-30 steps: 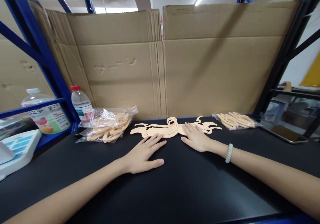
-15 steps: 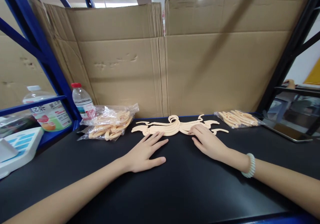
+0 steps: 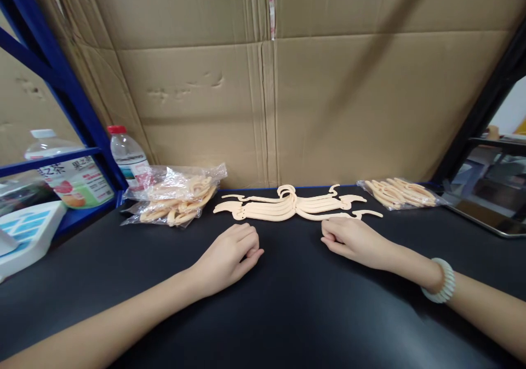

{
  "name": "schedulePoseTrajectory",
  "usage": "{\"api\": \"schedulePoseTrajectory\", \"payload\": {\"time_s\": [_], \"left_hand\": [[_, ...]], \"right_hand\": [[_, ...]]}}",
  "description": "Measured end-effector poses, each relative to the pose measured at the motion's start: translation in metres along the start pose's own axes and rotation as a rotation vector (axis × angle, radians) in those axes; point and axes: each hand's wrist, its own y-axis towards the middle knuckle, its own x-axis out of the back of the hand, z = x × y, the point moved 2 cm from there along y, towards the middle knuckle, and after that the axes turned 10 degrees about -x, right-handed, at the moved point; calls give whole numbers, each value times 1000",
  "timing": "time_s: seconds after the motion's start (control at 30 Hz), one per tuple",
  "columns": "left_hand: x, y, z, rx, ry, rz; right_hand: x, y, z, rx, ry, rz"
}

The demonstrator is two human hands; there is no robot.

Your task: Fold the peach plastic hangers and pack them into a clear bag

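A stack of cream plastic folding clothes hangers (image 3: pixel 269 209) lies spread on the black table, hooks together at its middle and arms reaching out to both sides. In front of its left half, my left hand (image 3: pixel 232 256) rests on the table, curled into a loose fist with nothing showing in it. My right hand (image 3: pixel 347 237) is also curled closed, just in front of the right-hand arms and close to the lowest one. Nothing shows between its fingers.
Bagged hangers (image 3: pixel 178 196) lie at the left, and another clear bag of hangers (image 3: pixel 400 192) at the right. Behind the left bags stand a red-capped bottle (image 3: pixel 130 160) and a larger white-capped bottle (image 3: pixel 78 180). A cardboard wall (image 3: pixel 197 100) closes off the back.
Both hands have drawn back from the hangers and curled their fingers; the left one was spread flat before. The right hand has moved slightly right. The camera has tipped downward.
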Motion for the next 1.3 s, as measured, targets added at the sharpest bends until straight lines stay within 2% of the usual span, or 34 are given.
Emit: {"api": "schedulePoseTrajectory", "payload": {"time_s": [0.3,0.47,0.63,0.93,1.1,1.3], "left_hand": [[3,-1,-4,38,-97,57],[2,-2,-4,31,-96,51],[-1,-2,-2,13,-56,61],[1,-2,-2,85,-100,82],[1,-3,-2,47,-101,93],[1,-1,-5,-52,5,191]], "right_hand": [[2,-1,2,-43,47,7],[2,-2,2,-31,55,22],[-5,-1,-2,-55,1,-40],[-4,-2,-2,-87,11,-35],[2,-3,2,-86,49,39],[11,-8,-1,-101,57,162]]}}
